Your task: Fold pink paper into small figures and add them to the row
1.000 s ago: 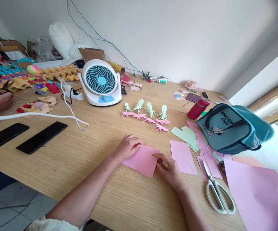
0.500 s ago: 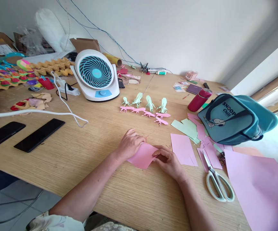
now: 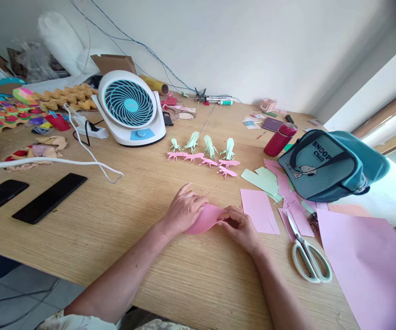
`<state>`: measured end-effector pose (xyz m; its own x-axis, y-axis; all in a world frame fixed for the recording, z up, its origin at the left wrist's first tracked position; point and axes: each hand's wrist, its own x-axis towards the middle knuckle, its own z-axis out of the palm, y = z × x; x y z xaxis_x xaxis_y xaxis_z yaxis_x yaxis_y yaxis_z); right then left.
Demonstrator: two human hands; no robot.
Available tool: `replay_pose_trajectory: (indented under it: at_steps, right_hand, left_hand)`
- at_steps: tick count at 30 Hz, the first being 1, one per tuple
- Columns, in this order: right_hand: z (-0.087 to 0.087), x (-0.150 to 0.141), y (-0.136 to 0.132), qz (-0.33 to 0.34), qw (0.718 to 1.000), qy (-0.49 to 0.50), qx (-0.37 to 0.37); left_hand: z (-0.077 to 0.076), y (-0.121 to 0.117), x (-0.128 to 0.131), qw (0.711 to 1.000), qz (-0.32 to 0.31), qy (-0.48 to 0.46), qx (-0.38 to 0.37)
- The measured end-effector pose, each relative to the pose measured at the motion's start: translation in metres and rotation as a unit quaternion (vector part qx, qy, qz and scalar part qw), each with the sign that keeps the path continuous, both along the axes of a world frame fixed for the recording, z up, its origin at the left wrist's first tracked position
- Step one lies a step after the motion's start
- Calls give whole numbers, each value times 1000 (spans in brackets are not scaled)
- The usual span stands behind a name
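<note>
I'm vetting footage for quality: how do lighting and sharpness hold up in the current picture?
Head view throughout: brightness washes out the area right of the teal fabric bag; the large pink paper sheet darkens and softens toward the lower right; the small bent pink paper sheet shows no strong glare; the upper right corner falls to black.
</note>
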<state>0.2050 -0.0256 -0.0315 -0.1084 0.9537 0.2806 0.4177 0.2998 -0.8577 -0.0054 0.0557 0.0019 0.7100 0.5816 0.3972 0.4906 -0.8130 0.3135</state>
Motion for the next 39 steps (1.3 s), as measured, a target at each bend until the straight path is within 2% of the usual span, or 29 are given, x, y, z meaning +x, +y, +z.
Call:
replay_pose_trajectory:
  at_steps: [11, 15, 22, 29, 35, 39]
  right_hand:
    - [8, -4, -4, -25, 998, -35, 48]
    - [8, -7, -6, -34, 995, -63, 66]
    - [9, -8, -5, -33, 997, -36, 67]
    - [10, -1, -4, -6, 1000, 8, 25]
    - [7, 4, -3, -30, 999, 37, -10]
    - [3, 6, -2, -53, 994, 89, -37]
  left_hand:
    - [17, -9, -5, 987, -51, -57, -141]
    - [21, -15, -3, 989, -44, -50, -130]
    - [22, -16, 0, 990, -67, -44, -115]
    - [15, -10, -2, 992, -56, -37, -103]
    - [9, -3, -5, 994, -36, -30, -101]
    - [7, -2, -4, 992, -39, -59, -104]
